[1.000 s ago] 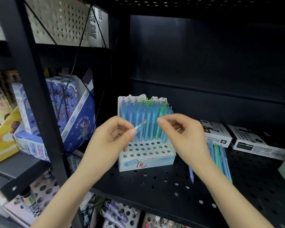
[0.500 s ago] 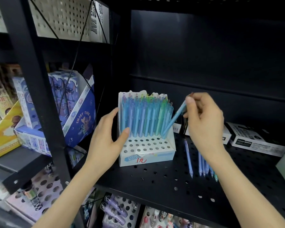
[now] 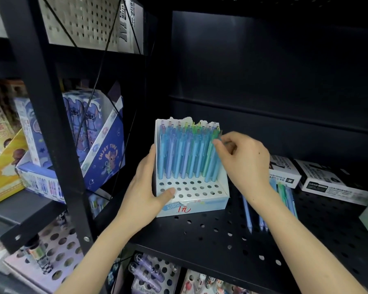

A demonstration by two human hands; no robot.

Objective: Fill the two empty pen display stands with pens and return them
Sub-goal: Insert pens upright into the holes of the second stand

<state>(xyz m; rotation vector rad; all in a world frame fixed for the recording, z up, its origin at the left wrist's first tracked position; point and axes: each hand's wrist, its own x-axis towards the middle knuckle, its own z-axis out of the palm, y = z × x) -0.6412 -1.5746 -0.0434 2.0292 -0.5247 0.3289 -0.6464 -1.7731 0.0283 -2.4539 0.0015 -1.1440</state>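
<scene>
A white pen display stand [image 3: 202, 205] with a holed top stands on the black perforated shelf [image 3: 210, 240]. Its back rows hold several blue, purple and green pens [image 3: 185, 153]; the front rows of holes are bare. My left hand [image 3: 149, 187] grips the stand's left side, thumb on the holed top. My right hand [image 3: 242, 160] pinches the top of a blue pen at the stand's right end, with the pen's lower end in a hole. Loose pens [image 3: 248, 211] lie on the shelf to the right, partly hidden by my right forearm.
White and black boxes [image 3: 285, 172] [image 3: 331, 181] lie at the back right of the shelf. A black upright post [image 3: 51, 132] stands left of the stand. Beyond it sits a blue cartoon display box [image 3: 77, 145]. More holed stands with pens show on the shelf below [image 3: 149, 274].
My right hand carried the blue pen from in front of the stand to its right end and lowered it upright into a hole. My left hand let go of the pen and took the stand's left side.
</scene>
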